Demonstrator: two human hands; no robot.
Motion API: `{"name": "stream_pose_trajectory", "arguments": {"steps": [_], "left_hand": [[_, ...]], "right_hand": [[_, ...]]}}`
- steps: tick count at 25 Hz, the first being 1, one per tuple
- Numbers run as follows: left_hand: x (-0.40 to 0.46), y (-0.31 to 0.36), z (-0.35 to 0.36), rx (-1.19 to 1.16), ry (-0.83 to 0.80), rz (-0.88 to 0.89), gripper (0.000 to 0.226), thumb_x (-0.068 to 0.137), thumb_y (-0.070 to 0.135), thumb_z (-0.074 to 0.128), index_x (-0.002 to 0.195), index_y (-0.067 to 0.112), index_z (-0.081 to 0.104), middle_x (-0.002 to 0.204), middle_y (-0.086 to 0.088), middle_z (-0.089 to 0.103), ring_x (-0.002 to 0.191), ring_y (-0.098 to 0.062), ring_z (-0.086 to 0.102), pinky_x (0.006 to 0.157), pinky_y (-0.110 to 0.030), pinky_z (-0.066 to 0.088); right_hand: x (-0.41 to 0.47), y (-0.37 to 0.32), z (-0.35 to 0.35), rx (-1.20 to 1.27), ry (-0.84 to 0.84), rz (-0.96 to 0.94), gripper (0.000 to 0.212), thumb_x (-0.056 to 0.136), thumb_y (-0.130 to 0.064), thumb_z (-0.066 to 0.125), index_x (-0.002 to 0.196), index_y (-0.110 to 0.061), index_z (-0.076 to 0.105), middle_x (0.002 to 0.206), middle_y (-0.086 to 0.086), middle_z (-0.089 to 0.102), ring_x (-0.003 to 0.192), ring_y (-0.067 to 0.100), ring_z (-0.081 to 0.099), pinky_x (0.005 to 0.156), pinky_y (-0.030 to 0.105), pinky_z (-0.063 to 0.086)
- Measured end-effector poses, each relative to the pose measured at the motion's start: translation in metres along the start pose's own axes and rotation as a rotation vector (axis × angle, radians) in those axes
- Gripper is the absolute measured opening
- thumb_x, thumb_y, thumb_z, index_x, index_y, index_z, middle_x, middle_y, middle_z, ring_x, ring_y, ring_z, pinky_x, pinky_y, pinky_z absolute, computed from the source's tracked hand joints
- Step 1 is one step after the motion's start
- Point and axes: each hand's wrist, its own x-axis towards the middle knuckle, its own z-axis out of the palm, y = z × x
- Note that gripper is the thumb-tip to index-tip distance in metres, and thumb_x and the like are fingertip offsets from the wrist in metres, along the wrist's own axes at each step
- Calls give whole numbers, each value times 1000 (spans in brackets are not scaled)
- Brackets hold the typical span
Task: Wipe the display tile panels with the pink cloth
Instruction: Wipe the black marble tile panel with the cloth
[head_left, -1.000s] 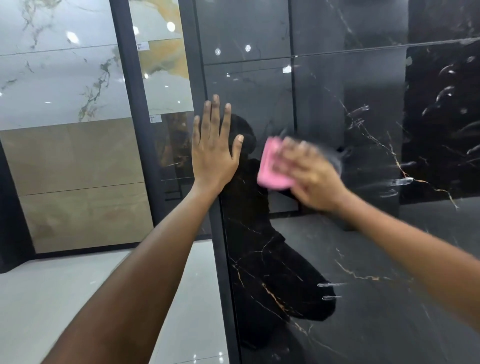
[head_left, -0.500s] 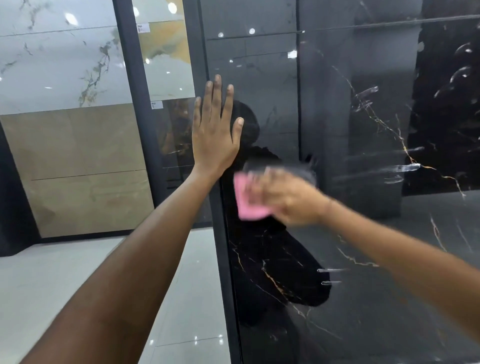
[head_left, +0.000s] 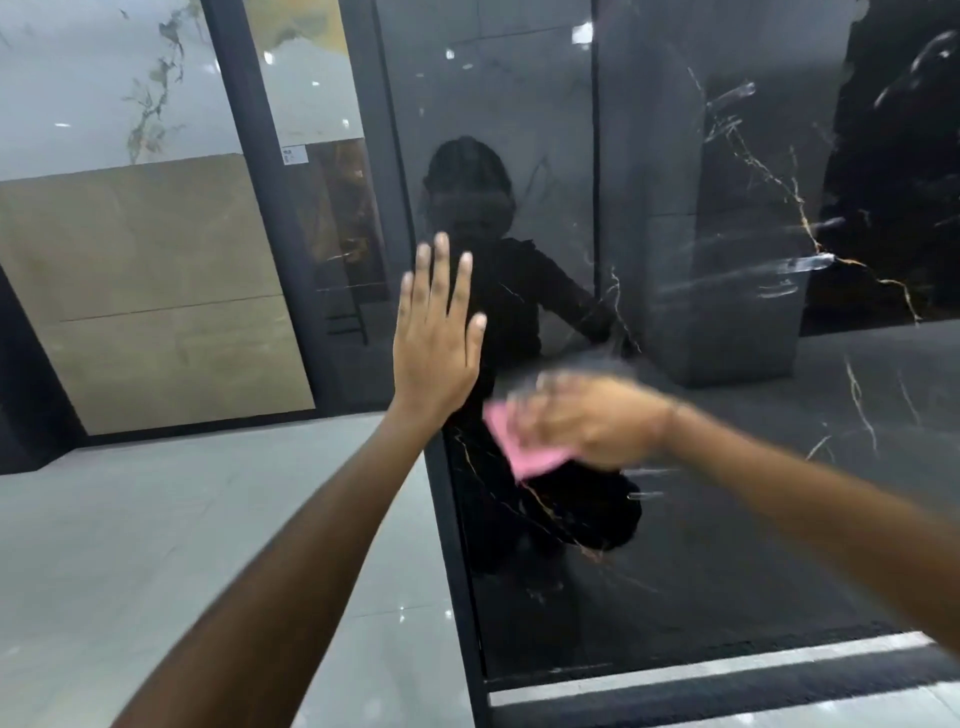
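A glossy black marble tile panel (head_left: 727, 519) with gold veins stands in front of me in a dark frame. My left hand (head_left: 436, 338) lies flat with straight fingers against the panel's left edge. My right hand (head_left: 587, 421), blurred by motion, presses the pink cloth (head_left: 519, 452) on the panel lower down and to the right of the left hand. The cloth sticks out to the left and below the fingers. Streaky smears (head_left: 769, 260) show on the panel's upper right.
The dark frame post (head_left: 457, 545) runs down the panel's left side. Beige and white marble display panels (head_left: 156, 291) stand at the back left. A light grey tiled floor (head_left: 130, 545) spreads to the left. The panel's base strip (head_left: 701, 675) is at the bottom right.
My right hand has carried the pink cloth down the panel, now lower than the left hand. The camera has tilted down, so the floor and panel base show. The left hand stays flat on the edge.
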Motion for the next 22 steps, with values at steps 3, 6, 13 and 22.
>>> {"name": "stream_pose_trajectory", "arguments": {"steps": [3,6,13,22], "left_hand": [[-50,12,22,79,-22,-41,60,102,27,35,154,6,16,161,-18,11,150,-23,-8,122,-37,-5],[-62,17,32,124,8,-75,56,103,28,34,153,6,21,159,-19,20,150,-28,4,122,-37,-3],[-69,16,35,190,19,-36,63,100,38,38,153,8,20,158,-22,23,146,-34,13,121,-39,-4],[-19,7,16,139,-9,389,62,95,52,46,150,23,37,156,-14,32,143,-37,22,119,-46,11]], "right_hand": [[-7,71,-32,-79,303,662,57,80,-15,52,137,-19,53,145,9,47,139,32,33,116,40,15],[-8,-8,18,-51,251,735,63,77,-20,54,140,-18,51,149,9,43,146,31,20,117,45,14],[-35,-50,29,-20,44,261,62,79,-15,58,140,-22,49,152,0,36,144,24,24,119,43,10],[-71,-135,58,6,-83,417,88,80,-31,59,155,-30,12,163,-5,0,150,22,2,118,43,8]]}}
